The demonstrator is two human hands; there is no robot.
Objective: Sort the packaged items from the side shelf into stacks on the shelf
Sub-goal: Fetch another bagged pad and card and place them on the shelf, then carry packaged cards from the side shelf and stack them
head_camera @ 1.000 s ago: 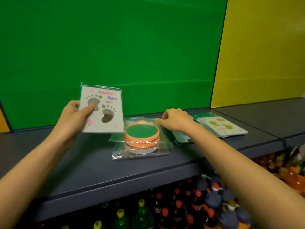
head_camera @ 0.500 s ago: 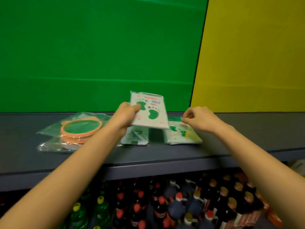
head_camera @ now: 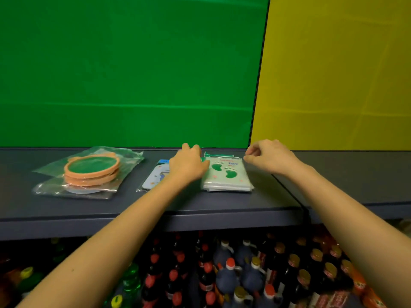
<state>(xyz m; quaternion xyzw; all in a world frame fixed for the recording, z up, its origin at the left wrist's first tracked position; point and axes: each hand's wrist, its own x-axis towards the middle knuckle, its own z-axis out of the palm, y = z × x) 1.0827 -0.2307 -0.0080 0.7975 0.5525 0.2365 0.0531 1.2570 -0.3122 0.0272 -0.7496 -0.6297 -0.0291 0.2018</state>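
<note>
A pale footprint card (head_camera: 225, 174) in clear wrap lies flat on top of a small stack of like cards on the dark shelf (head_camera: 222, 204). My left hand (head_camera: 189, 166) covers the card's left edge and holds it there, thumb on top. My right hand (head_camera: 269, 158) hovers at the stack's far right corner, its fingers loosely curled and holding nothing. Between the hands and the left end, a white package with a blue top (head_camera: 155, 177) lies partly hidden under my left wrist. Bagged orange round frames with green centres (head_camera: 92, 168) are stacked at the left.
A green wall panel (head_camera: 133, 74) and a yellow one (head_camera: 333, 74) close off the back of the shelf. To the right, beyond a seam, the shelf continues as a bare section (head_camera: 355, 174). Several bottles (head_camera: 233, 270) fill the level below.
My left hand has brought the footprint card down from mid-air onto the stack of cards. My right hand stayed beside the stack's right corner. The view has shifted slightly.
</note>
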